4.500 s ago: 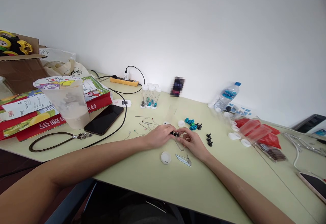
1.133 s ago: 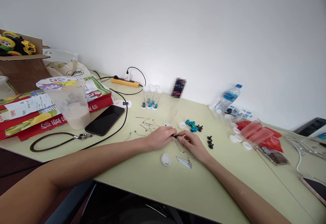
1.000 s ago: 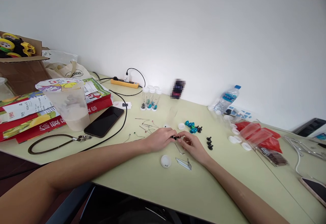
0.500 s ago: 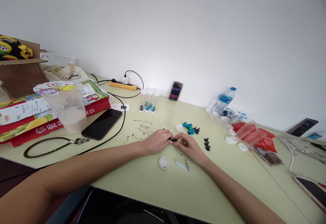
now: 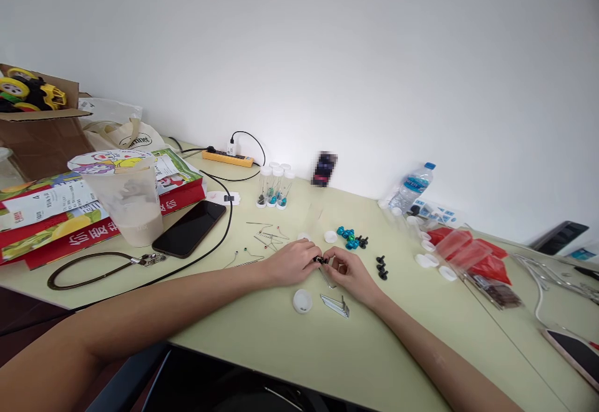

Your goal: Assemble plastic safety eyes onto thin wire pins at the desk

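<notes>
The left hand [image 5: 294, 263] and right hand [image 5: 349, 273] narrowly pinch a small black part [image 5: 321, 259] between them; a loosened pinch could drop it, perhaps towards the white cap [image 5: 302, 298] at its seven o'clock

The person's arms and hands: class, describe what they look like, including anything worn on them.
The left arm and right arm are bare, with no sleeves in view. The left hand and right hand are ungloved. No watch or bracelet shows. The right forearm bears a small mark.
</notes>
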`<state>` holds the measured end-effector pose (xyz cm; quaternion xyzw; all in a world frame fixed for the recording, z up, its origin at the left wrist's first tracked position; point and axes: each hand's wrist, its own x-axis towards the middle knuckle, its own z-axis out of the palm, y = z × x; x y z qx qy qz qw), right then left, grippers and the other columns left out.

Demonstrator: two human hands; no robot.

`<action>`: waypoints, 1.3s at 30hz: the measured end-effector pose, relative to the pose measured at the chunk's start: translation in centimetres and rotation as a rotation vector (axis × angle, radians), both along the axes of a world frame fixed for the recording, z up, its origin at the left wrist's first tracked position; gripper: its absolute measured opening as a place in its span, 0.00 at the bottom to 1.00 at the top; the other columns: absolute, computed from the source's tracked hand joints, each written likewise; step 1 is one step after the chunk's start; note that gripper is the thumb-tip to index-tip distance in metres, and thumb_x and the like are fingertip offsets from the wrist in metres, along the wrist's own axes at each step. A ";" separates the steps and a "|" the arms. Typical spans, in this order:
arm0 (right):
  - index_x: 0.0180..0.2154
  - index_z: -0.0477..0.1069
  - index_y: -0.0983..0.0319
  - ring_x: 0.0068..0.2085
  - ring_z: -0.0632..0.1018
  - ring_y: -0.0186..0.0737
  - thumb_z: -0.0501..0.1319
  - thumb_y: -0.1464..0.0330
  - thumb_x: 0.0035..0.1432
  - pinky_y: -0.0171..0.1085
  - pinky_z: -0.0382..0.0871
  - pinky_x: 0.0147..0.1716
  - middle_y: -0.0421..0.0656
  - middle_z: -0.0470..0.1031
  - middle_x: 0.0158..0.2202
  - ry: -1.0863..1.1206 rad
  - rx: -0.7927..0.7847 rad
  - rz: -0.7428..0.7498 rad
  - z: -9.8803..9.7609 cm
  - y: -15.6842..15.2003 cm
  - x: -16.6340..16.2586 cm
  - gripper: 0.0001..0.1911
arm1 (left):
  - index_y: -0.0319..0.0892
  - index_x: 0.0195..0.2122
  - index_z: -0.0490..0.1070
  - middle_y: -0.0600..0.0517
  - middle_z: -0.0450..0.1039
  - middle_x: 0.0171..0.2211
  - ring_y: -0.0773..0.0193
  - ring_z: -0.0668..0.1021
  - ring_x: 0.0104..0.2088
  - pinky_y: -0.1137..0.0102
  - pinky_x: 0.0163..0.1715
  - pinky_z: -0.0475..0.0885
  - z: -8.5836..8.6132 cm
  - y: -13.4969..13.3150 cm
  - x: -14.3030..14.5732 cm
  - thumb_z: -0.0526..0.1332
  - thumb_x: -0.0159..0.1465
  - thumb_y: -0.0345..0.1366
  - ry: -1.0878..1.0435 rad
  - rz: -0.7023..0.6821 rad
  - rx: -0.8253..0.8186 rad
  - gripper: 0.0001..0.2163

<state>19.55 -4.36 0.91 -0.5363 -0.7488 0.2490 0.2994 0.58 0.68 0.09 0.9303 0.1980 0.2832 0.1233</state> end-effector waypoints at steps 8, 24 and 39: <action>0.35 0.67 0.61 0.18 0.62 0.29 0.57 0.63 0.54 0.31 0.57 0.18 0.35 0.62 0.19 0.070 0.045 -0.006 -0.2 -0.2 0.1 0.09 | 0.41 0.39 0.62 0.50 0.68 0.33 0.64 0.70 0.33 0.70 0.34 0.65 0.8 -0.6 -0.1 0.45 0.64 0.31 -0.094 0.035 -0.053 0.08; 0.36 0.66 0.60 0.23 0.66 0.32 0.57 0.62 0.55 0.33 0.63 0.21 0.42 0.69 0.27 0.093 0.295 -0.122 -0.1 -0.6 0.4 0.09 | 0.40 0.35 0.70 0.48 0.71 0.32 0.65 0.72 0.34 0.70 0.37 0.66 0.0 0.0 -0.1 0.50 0.63 0.33 -0.079 -0.226 -0.082 0.09; 0.37 0.66 0.59 0.21 0.65 0.31 0.55 0.64 0.57 0.33 0.63 0.21 0.40 0.67 0.25 -0.096 0.383 0.007 -0.4 -1.0 0.0 0.07 | 0.35 0.34 0.75 0.47 0.75 0.27 0.66 0.75 0.26 0.67 0.33 0.71 0.6 1.0 -0.2 0.69 0.47 0.40 -0.474 -0.237 -1.278 0.16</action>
